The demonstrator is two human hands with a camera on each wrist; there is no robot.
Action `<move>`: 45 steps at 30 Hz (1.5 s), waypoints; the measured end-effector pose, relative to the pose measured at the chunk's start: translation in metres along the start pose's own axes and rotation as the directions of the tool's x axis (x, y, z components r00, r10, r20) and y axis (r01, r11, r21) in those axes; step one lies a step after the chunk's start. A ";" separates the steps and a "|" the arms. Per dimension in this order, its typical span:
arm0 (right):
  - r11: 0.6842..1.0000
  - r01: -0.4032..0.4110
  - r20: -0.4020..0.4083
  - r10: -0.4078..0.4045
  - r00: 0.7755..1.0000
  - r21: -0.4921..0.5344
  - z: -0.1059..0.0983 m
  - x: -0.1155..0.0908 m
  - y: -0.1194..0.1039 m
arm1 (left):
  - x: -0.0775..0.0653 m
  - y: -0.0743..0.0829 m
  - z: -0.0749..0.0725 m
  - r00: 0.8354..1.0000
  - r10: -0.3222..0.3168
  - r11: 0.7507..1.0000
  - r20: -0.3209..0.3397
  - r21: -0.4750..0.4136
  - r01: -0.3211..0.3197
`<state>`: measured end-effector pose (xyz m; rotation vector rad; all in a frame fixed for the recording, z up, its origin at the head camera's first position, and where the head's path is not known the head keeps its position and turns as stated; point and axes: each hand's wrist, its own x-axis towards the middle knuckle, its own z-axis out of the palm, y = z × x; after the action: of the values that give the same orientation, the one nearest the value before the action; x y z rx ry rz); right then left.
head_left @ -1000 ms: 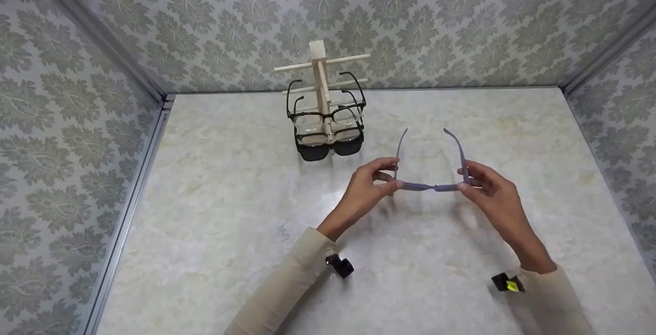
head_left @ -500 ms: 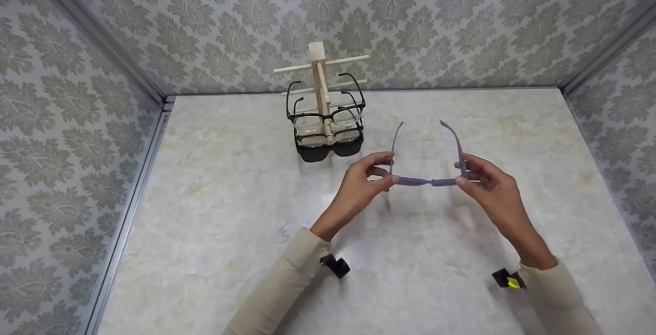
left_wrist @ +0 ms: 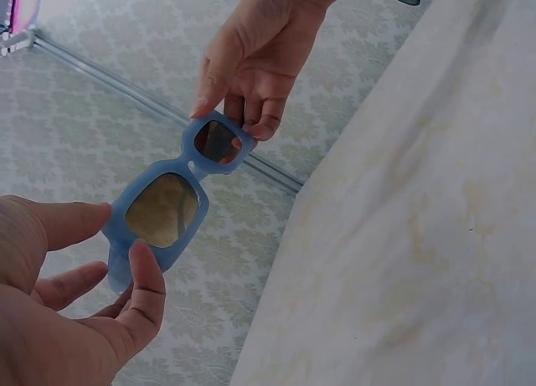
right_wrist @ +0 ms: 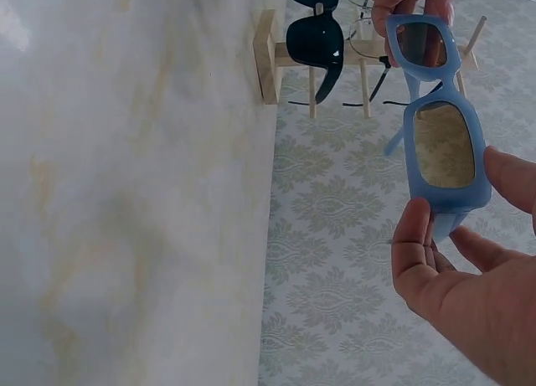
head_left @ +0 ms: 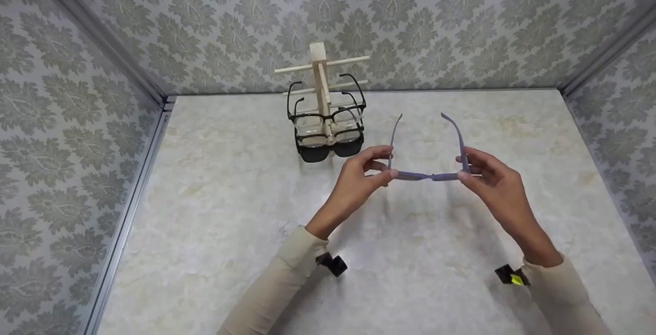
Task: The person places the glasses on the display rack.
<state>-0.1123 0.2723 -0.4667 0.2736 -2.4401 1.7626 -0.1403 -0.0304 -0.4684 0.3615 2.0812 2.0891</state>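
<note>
Blue-framed sunglasses [head_left: 410, 175] with tinted lenses are held above the table, temples unfolded and pointing toward the back wall. My left hand [head_left: 359, 176] pinches the left corner of the frame between thumb and fingers. At the opposite corner my right hand [head_left: 497, 181] grips the frame and temple hinge the same way. Both wrist views show the lens fronts of the blue sunglasses [left_wrist: 121, 218], with the left fingers curled at one end. In the right wrist view the right hand [right_wrist: 477, 277] holds the near end of the frame.
A wooden eyewear stand [head_left: 319, 68] with crossbars rises near the back wall, left of the hands. It bears black-framed glasses [head_left: 328, 116] and, lowest, dark sunglasses [head_left: 314, 154]. The marbled table [head_left: 215, 196] is bounded by patterned walls [head_left: 359, 12] at the back and sides.
Both hands have carried the blue sunglasses a little toward the back wall, the left hand also shifting slightly left. Their grip stays the same, and the stand has not moved.
</note>
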 end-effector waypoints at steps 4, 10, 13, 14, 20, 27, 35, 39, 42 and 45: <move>1.000 0.007 0.002 -0.007 1.000 -0.022 -0.003 0.002 -0.008 | 0.000 0.006 0.000 1.000 0.021 1.000 -0.003 -0.006 -0.021; 0.999 0.033 -0.009 -0.033 0.999 -0.041 -0.005 0.005 -0.015 | 0.002 0.015 -0.001 0.999 0.037 0.999 -0.001 -0.007 -0.037; 0.999 0.042 -0.007 -0.042 0.999 -0.033 -0.005 0.007 -0.018 | 0.002 0.019 -0.003 0.999 0.046 0.999 -0.001 -0.013 -0.046; 0.999 0.044 -0.006 -0.044 0.999 -0.029 -0.005 0.008 -0.020 | 0.002 0.021 -0.003 0.999 0.048 0.999 -0.003 -0.016 -0.049; 0.998 0.058 -0.013 -0.058 0.998 0.005 -0.005 0.011 -0.030 | 0.002 0.031 -0.007 0.998 0.063 0.998 -0.005 -0.022 -0.063; 0.996 0.088 -0.038 -0.088 0.995 0.005 -0.006 0.017 -0.041 | 0.002 0.047 -0.009 0.996 0.086 0.996 -0.017 -0.010 -0.086; 0.993 0.098 -0.031 -0.096 0.995 0.059 -0.006 0.020 -0.053 | 0.001 0.058 -0.014 0.994 0.109 0.994 -0.018 -0.009 -0.109; 0.990 0.113 -0.027 -0.112 0.993 0.078 -0.006 0.023 -0.059 | 0.001 0.063 -0.017 0.990 0.139 0.990 -0.017 -0.001 -0.139; 0.990 0.122 -0.028 -0.120 0.992 0.071 -0.005 0.026 -0.063 | 0.001 0.067 -0.019 0.988 0.152 0.988 -0.015 0.005 -0.152; 0.990 0.129 -0.030 -0.127 0.991 0.055 -0.004 0.028 -0.068 | 0.000 0.071 -0.021 0.988 0.157 0.988 -0.017 0.008 -0.157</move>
<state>-0.1250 0.2536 -0.3969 0.4002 -2.3010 1.7714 -0.1429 -0.0511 -0.3975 0.5262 2.1333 2.1789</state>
